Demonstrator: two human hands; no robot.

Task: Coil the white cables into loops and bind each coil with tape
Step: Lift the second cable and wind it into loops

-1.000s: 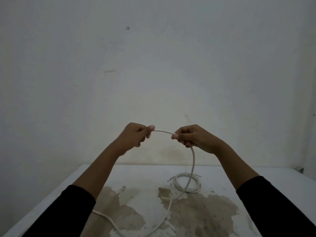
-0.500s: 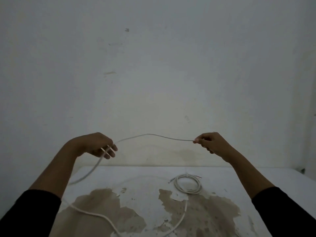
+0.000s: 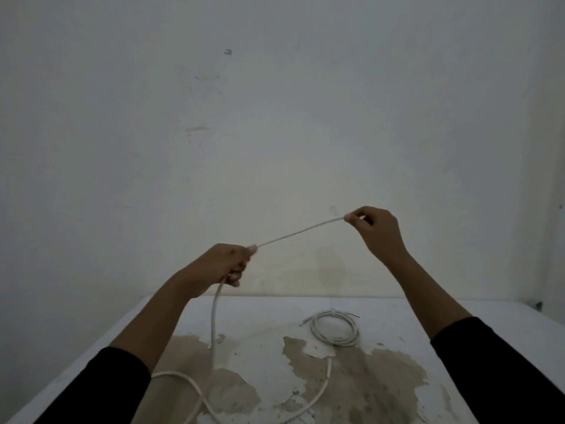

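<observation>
- Head view: I see both hands raised above the desk (image 3: 397, 313), a white cable (image 3: 298, 233) drawn straight between them in front of a bare wall.
- The right hand (image 3: 377, 229) sits higher and farther out, its fingers (image 3: 348, 218) pinched shut on the cable's end.
- The left hand (image 3: 218, 266) sits lower and nearer to me, closed in a fist around the cable; the thumb tip presses where the line enters the fist.
- The held span's long axis climbs from lower left to upper right. Below the left fist the cable drops steeply to the desk, then wanders in loose curves over the stained top and out past the bottom of the frame.
- A second cable, a finished-looking coil (image 3: 334, 328), lies flat farther back on the desk, well apart from both hands. I see no tape on it, and none elsewhere.
- My reading: the first loop is not yet formed. The slack lies below the left hand, so the right end would have to come down and across to the left fist.
</observation>
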